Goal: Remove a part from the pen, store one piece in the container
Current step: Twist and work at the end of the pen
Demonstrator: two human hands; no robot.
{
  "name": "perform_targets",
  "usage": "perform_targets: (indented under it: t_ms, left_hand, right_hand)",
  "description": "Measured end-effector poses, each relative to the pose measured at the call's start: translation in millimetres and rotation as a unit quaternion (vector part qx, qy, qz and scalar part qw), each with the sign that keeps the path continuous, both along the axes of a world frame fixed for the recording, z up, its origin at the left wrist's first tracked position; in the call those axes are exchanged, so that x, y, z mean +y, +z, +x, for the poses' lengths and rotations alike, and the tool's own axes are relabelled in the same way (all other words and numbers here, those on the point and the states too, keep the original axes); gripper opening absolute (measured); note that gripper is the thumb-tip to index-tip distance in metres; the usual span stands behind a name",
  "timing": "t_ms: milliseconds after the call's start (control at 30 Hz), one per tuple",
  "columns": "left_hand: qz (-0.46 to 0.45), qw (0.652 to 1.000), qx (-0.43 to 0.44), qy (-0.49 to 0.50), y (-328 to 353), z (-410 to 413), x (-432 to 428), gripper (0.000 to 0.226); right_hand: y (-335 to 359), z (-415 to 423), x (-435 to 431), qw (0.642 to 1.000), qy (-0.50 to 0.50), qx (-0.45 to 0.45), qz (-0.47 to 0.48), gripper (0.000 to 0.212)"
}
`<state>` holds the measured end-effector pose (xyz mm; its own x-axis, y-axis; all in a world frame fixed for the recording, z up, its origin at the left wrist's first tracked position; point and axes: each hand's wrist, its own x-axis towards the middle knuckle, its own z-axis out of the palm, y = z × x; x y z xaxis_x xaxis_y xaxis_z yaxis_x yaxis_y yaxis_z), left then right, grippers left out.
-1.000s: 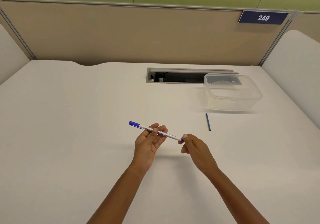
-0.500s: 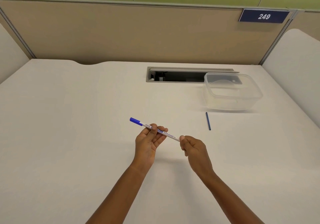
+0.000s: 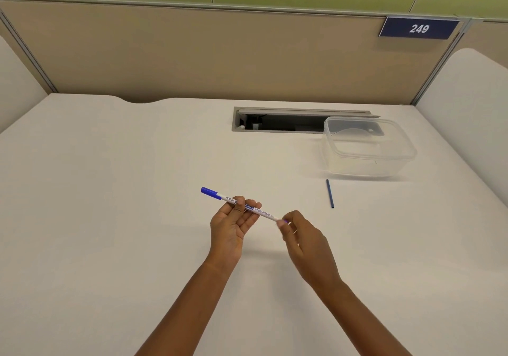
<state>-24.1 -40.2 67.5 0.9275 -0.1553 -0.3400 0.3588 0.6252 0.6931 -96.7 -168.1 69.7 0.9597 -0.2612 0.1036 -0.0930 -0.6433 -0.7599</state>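
Pen point(image 3: 261, 212) edged left — white desk point(image 3: 110, 190), beige partition point(image 3: 192, 53).

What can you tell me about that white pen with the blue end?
The slim white whiteboard pen looks like plastic, and the blue print on its barrel includes "WHITE BOARD". A blue cap sits on its far left end, and a bit of blue shows at the other end. The pen is held slanting above the white table, cap end farther away. The left hand grips its middle, and the right hand pinches its near right end.
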Motion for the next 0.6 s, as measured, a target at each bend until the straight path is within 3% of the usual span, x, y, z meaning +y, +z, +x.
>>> perform_targets:
  t_ms: [133,200,267,333,433,500,600]
  left_hand:
    - [0.010,1.000,-0.004,-0.002,0.1,-0.3,0.6,0.016]
    - [0.007,1.000,0.001,-0.006,-0.5,-1.6,0.1,0.016]
    - [-0.002,1.000,0.005,-0.008,-1.2,-2.1,-0.3,0.017]
    - [-0.005,1.000,0.003,-0.010,-0.5,-0.9,-1.0,0.019]
    - [0.003,1.000,-0.009,-0.017,1.0,1.4,-1.2,0.019]
    - [0.013,0.999,-0.019,-0.023,1.6,2.1,-0.3,0.018]
    - [0.026,0.999,-0.027,-0.025,0.8,1.6,1.5,0.018]
  right_hand:
    - [-4.4,0.7,-2.8,0.977,0.035,-0.091,-0.191,0.030]
    - [-2.4,2.0,-5.0,0.971,0.027,-0.110,-0.210,0.032]
    - [-2.3,4.0,-2.4,0.989,-0.004,-0.079,-0.126,0.029]
    - [-5.6,8.2,1.1,0.999,-0.032,-0.024,0.018,0.031]
    - [0.8,12.3,6.0,0.976,-0.064,0.033,0.206,0.039]
    - [4.6,13.6,4.8,0.937,-0.082,0.089,0.326,0.042]
    - [11.0,13.8,-0.7,0.809,-0.090,0.208,0.543,0.041]
